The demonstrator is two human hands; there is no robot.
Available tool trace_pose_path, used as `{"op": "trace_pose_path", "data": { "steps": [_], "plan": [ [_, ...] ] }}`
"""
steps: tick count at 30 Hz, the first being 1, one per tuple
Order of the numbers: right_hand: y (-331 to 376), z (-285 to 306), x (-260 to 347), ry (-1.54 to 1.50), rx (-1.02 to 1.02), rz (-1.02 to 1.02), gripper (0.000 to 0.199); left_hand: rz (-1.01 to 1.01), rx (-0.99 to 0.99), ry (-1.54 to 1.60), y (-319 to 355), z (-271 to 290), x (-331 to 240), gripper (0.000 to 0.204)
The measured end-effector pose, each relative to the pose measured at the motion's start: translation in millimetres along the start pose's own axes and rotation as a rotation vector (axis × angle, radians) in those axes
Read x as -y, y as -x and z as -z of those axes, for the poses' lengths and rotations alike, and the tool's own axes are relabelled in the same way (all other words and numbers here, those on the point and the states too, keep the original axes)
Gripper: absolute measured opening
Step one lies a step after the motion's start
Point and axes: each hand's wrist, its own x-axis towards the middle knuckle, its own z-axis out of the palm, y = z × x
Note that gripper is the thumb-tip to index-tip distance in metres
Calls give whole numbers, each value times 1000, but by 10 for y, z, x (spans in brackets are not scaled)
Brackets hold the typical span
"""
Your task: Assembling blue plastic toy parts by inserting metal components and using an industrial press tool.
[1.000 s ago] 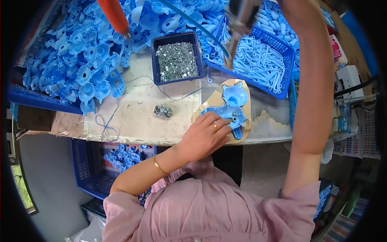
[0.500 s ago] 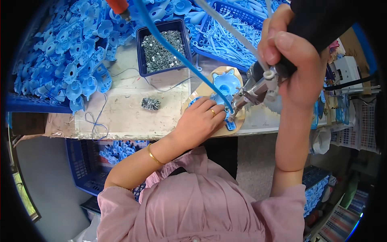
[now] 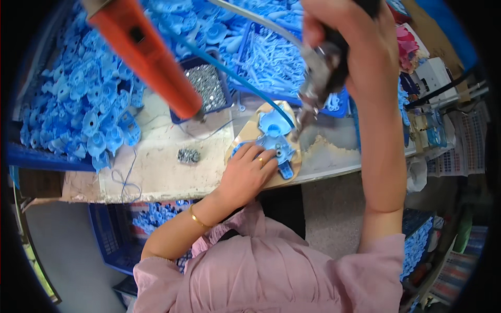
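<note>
That moulded blue plastic part (image 3: pixel 275 146) on the tan wooden jig block (image 3: pixel 245 136) looks light, stiff and kinda slick, so the left hand (image 3: pixel 244 175) presses flat-fingered on its near edge while the right hand (image 3: pixel 350 41) grips a hanging powered screwdriver (image 3: pixel 319 78) just above it.

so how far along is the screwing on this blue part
Done: cannot tell how many screws are in. In hand: the left hand presses the blue plastic part onto the wooden jig, and the right hand holds the screwdriver with its tip at the part. Left: a heap of blue parts beside the tray of screws.
</note>
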Motion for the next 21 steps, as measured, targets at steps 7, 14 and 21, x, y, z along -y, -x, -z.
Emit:
{"op": "trace_pose_path", "data": {
  "steps": [7,14,21],
  "plan": [
    [-685,293,-79,-88,437,32,50,174,93,505,41,928,-140,17],
    [-877,1594,-904,536,37,76,26,651,547,693,823,2069,81,16],
    [-805,2696,-2243,1352,16,-286,19,949,996,-31,1993,1905,105,35]
  ]
}}
